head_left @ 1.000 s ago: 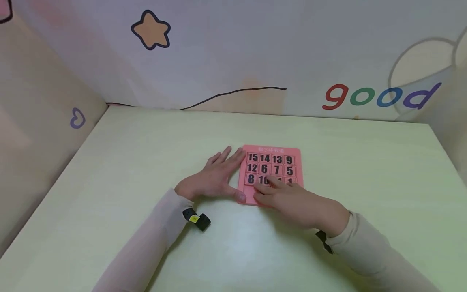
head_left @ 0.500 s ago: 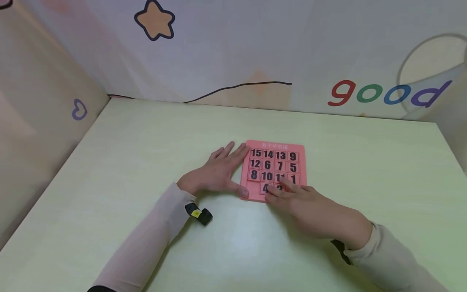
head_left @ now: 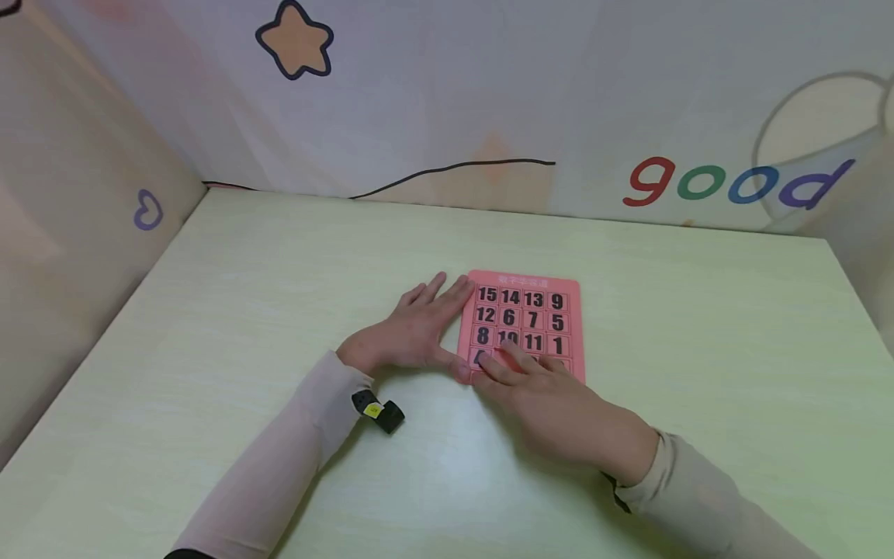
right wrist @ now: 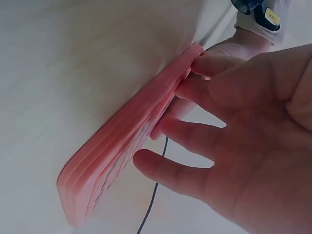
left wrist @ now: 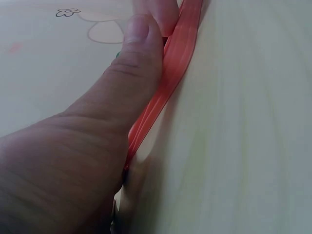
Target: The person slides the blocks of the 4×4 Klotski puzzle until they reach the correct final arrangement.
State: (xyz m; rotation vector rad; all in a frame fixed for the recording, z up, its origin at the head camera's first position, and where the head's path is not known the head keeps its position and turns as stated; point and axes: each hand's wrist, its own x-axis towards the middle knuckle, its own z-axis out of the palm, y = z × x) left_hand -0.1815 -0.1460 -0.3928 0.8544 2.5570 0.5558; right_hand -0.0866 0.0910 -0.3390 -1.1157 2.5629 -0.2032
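Observation:
A pink sliding number puzzle [head_left: 533,320] lies flat on the table, with black numbers on its square tiles. Along its left side rests my left hand [head_left: 412,334], thumb and fingers spread, a fingertip at the upper left edge and the thumb at the lower left corner. The left wrist view shows that thumb [left wrist: 141,53] against the pink rim [left wrist: 183,53]. My right hand [head_left: 548,404] reaches over the bottom row, a fingertip on the 4 tile [head_left: 476,356] in the left corner. Its fingers look spread and lightly bent in the right wrist view. Most bottom-row tiles are hidden beneath it.
The pale green table [head_left: 314,256] spreads around the puzzle. A back wall [head_left: 433,93] with a star and the word "good" rises behind it, and a side wall [head_left: 70,233] on the left. A black strap [head_left: 378,411] hangs at the left wrist.
The 4 tile has slid left into the bottom left corner slot, which showed vacant before. My right hand has moved left along the bottom row; my left hand keeps its place on the puzzle.

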